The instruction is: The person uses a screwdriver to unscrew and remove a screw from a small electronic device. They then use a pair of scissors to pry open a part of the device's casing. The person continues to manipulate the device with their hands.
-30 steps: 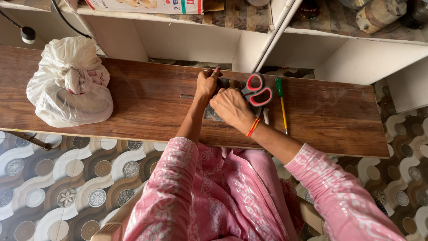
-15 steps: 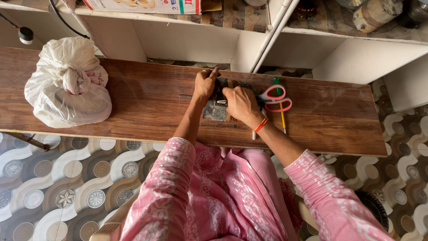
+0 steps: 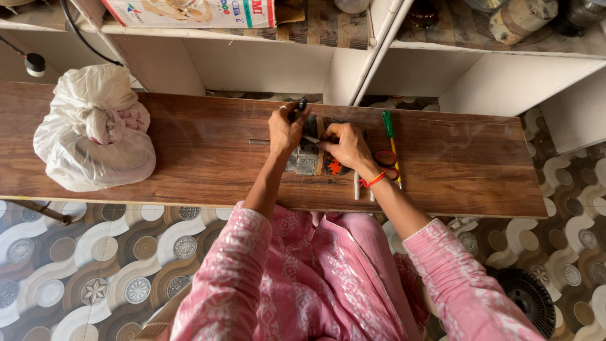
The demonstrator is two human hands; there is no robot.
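Both my hands meet at the middle of a long wooden board point(image 3: 473, 158). My left hand point(image 3: 285, 131) grips a dark tool handle point(image 3: 298, 108) that sticks up past the fingers. My right hand point(image 3: 346, 146), with a red band at the wrist, presses on a small grey and orange metal device point(image 3: 309, 161) lying on the board. A thin metal rod point(image 3: 259, 141) pokes out to the left of my left hand. Red-handled scissors point(image 3: 385, 158) lie partly under my right wrist. A green-handled screwdriver point(image 3: 389, 126) lies just right of them.
A knotted white plastic bag point(image 3: 95, 132) sits on the board's left end. White shelves point(image 3: 278, 63) rise behind the board, with a cardboard box point(image 3: 189, 12) and jars on them. A black fan point(image 3: 524, 297) lies on the patterned floor at the lower right.
My right hand has moved left from the scissors onto the small device. The scissors now lie under my right wrist. My left hand stays on the tool handle.
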